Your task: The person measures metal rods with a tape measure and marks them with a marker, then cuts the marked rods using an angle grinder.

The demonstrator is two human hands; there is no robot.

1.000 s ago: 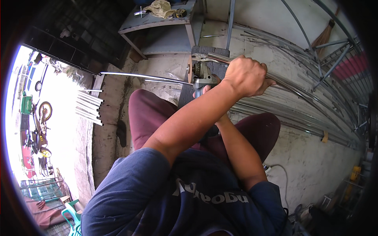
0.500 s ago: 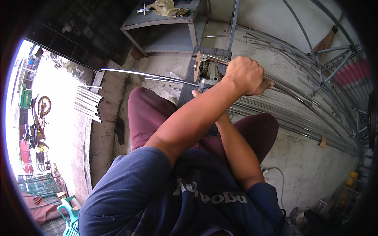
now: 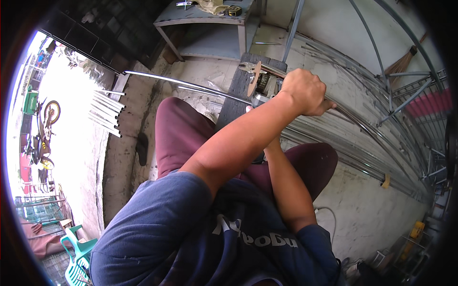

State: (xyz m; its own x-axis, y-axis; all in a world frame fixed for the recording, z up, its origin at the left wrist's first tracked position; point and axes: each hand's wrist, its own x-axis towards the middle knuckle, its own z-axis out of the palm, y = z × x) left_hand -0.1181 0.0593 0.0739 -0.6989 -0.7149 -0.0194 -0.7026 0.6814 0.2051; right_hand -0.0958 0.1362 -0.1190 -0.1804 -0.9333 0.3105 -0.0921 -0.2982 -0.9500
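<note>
L hand clamped round long shiny silver metal tubing, over dark worn wooden board. R hand mostly hidden behind L forearm, next to grey metal angle grinder w/ brown disc; can't tell grip tbh.

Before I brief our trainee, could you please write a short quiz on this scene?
1. True or false: the left forearm crosses over the right forearm.
2. What colour is the grinder's disc? A: blue; B: brown; C: green.
3. What is the left hand closed around?

Key: 1. True; 2. B; 3. Metal tubing.
</note>
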